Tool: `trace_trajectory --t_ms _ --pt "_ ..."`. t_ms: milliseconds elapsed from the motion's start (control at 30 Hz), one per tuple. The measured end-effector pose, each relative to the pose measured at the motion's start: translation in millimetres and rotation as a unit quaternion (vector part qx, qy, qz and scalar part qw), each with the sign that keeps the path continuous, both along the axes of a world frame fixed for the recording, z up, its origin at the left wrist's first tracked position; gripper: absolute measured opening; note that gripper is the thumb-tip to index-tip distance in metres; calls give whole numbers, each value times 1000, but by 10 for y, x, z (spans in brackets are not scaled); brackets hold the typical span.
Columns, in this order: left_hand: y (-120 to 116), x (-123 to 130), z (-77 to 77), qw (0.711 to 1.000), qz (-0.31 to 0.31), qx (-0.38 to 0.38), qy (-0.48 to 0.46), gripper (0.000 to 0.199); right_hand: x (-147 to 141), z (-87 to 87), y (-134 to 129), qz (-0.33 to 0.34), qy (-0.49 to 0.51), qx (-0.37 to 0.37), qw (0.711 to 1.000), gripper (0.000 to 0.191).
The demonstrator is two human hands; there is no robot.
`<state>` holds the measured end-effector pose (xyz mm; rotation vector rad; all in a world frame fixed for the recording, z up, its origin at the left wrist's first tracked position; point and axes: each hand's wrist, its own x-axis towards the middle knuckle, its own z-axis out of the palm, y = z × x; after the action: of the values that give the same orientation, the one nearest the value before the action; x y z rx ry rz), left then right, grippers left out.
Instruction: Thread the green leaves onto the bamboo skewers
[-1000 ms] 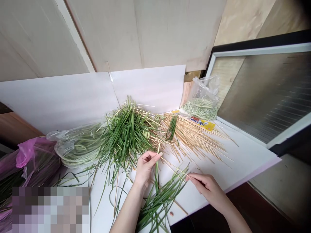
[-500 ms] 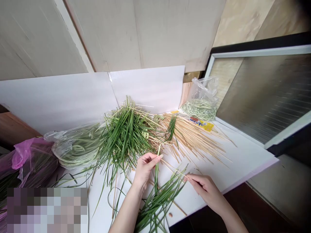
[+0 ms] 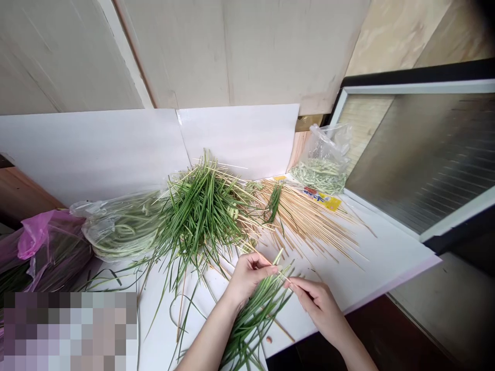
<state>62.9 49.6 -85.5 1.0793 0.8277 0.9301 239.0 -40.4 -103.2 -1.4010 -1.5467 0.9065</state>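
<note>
My left hand (image 3: pixel 253 278) pinches the pale end of some green chives, next to a thin wooden skewer (image 3: pixel 281 275). The fingers of my right hand (image 3: pixel 315 299) are closed on the skewer's near end. Loose chives (image 3: pixel 251 330) lie under and between my hands, their leaves trailing toward the front edge. Behind my left hand rises a large heap of chives (image 3: pixel 201 211) with skewers sticking out. To its right many bare skewers (image 3: pixel 313 221) are fanned out, and a small bunch of chives (image 3: pixel 274 203) rests on them.
A clear bag of long green beans (image 3: pixel 126 226) and a purple bag (image 3: pixel 58 247) lie at the left. At the back right stand a clear bag of cut greens (image 3: pixel 320 167) and a framed glass panel (image 3: pixel 421 154). The white table (image 3: pixel 371 257) ends at the lower right.
My left hand has moved right and nearer to me, closer to my right hand, bringing its chive end along the skewer. My right hand has shifted slightly left.
</note>
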Motion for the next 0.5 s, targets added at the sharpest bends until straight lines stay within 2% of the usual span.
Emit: trace_trajectory --t_ms 133,233,300,367,433,500 --pt "-13 -17 67 998 -62 25 2 35 84 29 -24 5 -1 4 1000 38" --pt "19 -77 158 994 -97 32 -31 52 215 19 -44 7 4 -5 1000 39" --pt "41 -109 174 993 -88 61 -42 58 308 1 -56 -2 5 -11 1000 39" --pt "45 -123 148 988 -58 141 28 53 377 -15 -64 -11 5 -10 1000 40" --pt "24 -118 92 950 -42 255 174 37 406 -22 -71 -15 14 -4 1000 39" --pt "-15 -97 30 876 -69 359 315 22 402 -20 -77 -17 25 -2 1000 37"
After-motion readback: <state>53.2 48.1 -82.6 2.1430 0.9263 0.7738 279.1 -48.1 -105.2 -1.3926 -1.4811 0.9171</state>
